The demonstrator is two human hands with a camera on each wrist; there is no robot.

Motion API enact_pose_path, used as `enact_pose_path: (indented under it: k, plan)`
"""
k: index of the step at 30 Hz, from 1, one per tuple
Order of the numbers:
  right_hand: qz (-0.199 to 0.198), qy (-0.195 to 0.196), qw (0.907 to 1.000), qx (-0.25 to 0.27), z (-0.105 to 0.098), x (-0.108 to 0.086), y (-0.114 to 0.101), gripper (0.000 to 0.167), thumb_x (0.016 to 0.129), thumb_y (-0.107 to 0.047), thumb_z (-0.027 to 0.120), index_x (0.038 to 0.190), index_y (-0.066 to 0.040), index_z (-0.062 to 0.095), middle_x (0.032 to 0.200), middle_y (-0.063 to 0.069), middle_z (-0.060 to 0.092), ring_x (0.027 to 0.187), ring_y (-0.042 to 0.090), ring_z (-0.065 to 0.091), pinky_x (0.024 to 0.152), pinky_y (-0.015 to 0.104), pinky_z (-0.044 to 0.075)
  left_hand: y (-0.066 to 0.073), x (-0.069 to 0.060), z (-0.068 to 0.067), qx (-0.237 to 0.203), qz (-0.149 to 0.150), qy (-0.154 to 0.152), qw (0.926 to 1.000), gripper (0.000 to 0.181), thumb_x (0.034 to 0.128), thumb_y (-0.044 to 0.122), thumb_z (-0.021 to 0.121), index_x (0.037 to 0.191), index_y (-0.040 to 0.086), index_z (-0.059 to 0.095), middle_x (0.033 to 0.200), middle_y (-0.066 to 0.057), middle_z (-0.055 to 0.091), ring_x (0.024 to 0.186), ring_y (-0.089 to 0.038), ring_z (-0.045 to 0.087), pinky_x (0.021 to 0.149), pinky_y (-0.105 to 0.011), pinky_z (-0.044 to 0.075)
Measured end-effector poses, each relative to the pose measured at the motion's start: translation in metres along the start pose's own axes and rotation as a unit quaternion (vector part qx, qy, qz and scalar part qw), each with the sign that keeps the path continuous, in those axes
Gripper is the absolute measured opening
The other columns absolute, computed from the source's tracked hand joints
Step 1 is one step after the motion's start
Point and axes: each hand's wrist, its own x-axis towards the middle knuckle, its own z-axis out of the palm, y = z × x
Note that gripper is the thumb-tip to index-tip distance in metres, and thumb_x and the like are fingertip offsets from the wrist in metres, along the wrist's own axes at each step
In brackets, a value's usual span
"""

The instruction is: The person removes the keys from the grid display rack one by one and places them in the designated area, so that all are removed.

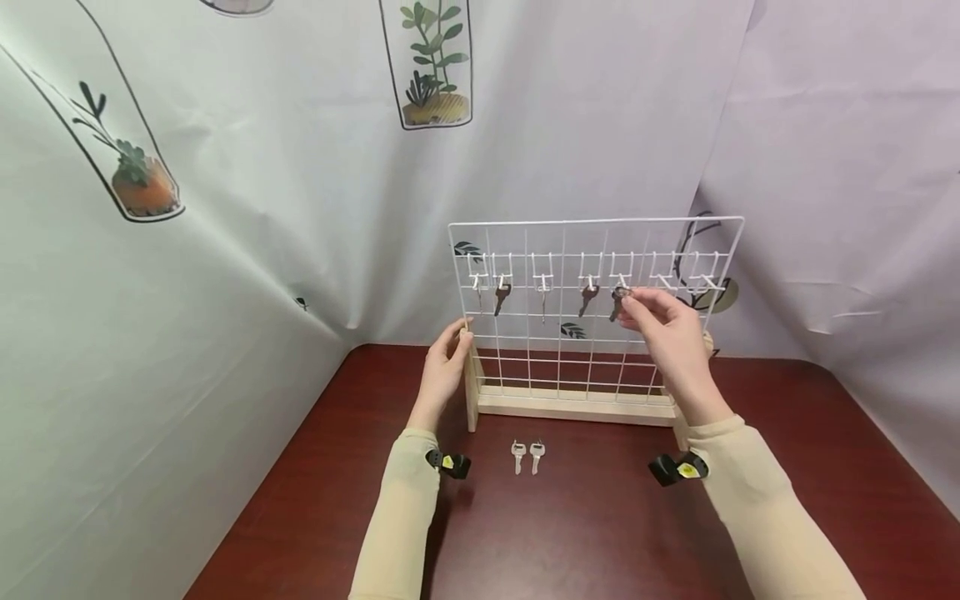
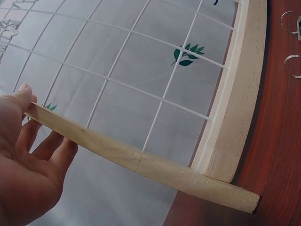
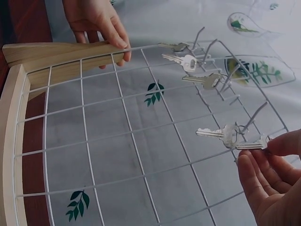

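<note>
A white wire grid [image 1: 564,222] stands upright in a wooden frame [image 1: 577,408] with a row of white hooks along its upper part. My left hand [image 1: 442,367] holds the wooden side post [image 2: 141,160], thumb on one side and fingers behind. Between thumb and fingers, my right hand [image 1: 671,333] pinches a silver key [image 3: 254,143] by its ring end, close to a hook. Whether its ring is over that hook, I cannot tell. Just left of it hangs another key [image 1: 588,300]. Several keys hang further left, among them a dark-looking key [image 1: 502,296].
Two loose keys [image 1: 518,458] with rings lie side by side on the dark red table [image 1: 577,517], in front of the frame. Two hooks [image 1: 702,282] at the grid's right end carry no key. A pale cloth with plant drawings [image 1: 437,67] hangs behind and beside the table.
</note>
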Motion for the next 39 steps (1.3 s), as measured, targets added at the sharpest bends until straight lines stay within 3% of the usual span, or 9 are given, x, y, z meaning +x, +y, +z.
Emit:
enact_pose_path:
  k: [19,25,39]
  plan:
    - [-0.003,-0.015,0.9996,-0.023,-0.006,-0.006,-0.006,0.029,0.100,-0.024,0.065,0.115,0.001,0.066,0.099,-0.010,0.070,0.084,0.007,0.071,0.081,0.019,0.056,0.001,-0.001,-0.002,0.001,-0.003,0.000,1.0000,0.036,0.1034,0.022,0.060,0.137,0.009,0.062,0.138,-0.017,0.060,0.126,-0.029,0.058,0.103,-0.049,0.047]
    - [-0.015,-0.014,0.9994,-0.026,-0.007,-0.010,-0.007,0.026,0.100,-0.024,0.066,0.113,-0.002,0.067,0.097,-0.009,0.071,0.085,0.012,0.073,0.080,0.020,0.056,-0.001,-0.001,-0.001,0.002,0.007,-0.002,1.0000,0.038,0.1036,0.022,0.060,0.138,0.005,0.060,0.138,-0.019,0.060,0.128,-0.032,0.057,0.103,-0.051,0.047]
    - [-0.025,-0.028,0.9980,-0.052,-0.009,-0.019,-0.011,0.029,0.101,-0.023,0.065,0.115,0.002,0.066,0.094,-0.009,0.072,0.084,0.007,0.071,0.081,0.017,0.054,-0.001,-0.002,-0.001,-0.005,0.001,-0.001,1.0000,0.036,0.1031,0.022,0.060,0.137,0.008,0.062,0.139,-0.018,0.060,0.128,-0.030,0.057,0.104,-0.050,0.047]
